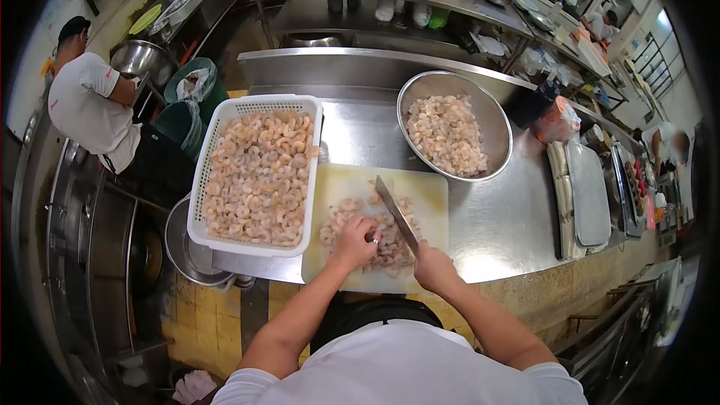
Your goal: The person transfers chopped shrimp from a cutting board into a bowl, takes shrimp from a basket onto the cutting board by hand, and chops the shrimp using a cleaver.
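My right hand (436,267) is wrapped round the handle of a kitchen knife (397,214), whose long blade slants up and left over a white cutting board (435,202). Peeled shrimp (394,251) lie in a loose pile on the board, some under the blade. With fingers curled in, my left hand (355,243) grips shrimp left of the knife; the fingertips are partly hidden. Left of the board stands a white perforated basket (316,127) full of peeled shrimp. A steel bowl (501,131) behind the board to the right holds shrimp in smaller pieces.
A steel pot (180,244) sits below the table's left edge. On the right are a dark container (534,101), a plastic bag (556,121) and a grey lid or tray (589,195). A person (94,101) works at the left. A shelf counter (465,4) with bowls stands behind.
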Action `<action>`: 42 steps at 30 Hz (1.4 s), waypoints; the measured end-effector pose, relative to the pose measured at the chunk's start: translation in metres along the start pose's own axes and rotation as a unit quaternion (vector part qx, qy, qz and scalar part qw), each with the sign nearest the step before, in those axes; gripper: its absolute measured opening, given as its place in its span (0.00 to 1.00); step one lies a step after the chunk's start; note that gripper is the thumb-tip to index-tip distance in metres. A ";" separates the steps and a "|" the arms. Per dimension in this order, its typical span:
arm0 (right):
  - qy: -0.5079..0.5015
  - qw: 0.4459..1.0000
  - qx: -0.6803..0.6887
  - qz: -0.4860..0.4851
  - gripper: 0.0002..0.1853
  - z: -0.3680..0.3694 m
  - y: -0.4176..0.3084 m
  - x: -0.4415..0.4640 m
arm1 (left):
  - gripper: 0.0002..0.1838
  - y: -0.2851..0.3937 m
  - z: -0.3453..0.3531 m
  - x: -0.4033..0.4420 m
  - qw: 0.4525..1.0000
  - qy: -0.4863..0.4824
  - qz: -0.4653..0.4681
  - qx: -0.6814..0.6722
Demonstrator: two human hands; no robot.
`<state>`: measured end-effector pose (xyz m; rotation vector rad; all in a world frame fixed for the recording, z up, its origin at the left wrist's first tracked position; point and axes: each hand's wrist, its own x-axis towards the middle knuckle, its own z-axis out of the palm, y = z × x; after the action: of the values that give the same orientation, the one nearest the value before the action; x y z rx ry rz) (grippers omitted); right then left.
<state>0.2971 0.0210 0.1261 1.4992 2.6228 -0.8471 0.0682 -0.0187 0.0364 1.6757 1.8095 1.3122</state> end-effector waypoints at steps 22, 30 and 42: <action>0.001 1.000 0.014 0.004 0.12 -0.020 -0.018 0.016 | 0.05 -0.005 -0.003 0.002 0.999 0.031 -0.018 0.039; 0.018 1.000 -0.002 0.014 0.10 0.001 0.004 0.023 | 0.06 0.000 -0.002 0.006 0.998 0.037 -0.046 0.024; 0.027 0.999 -0.004 0.036 0.10 -0.013 0.006 0.019 | 0.07 -0.011 0.003 0.005 0.999 0.039 -0.001 0.030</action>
<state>0.2954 0.0443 0.1295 1.6265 2.5884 -0.7993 0.0623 -0.0119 0.0277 1.6742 1.9132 1.3517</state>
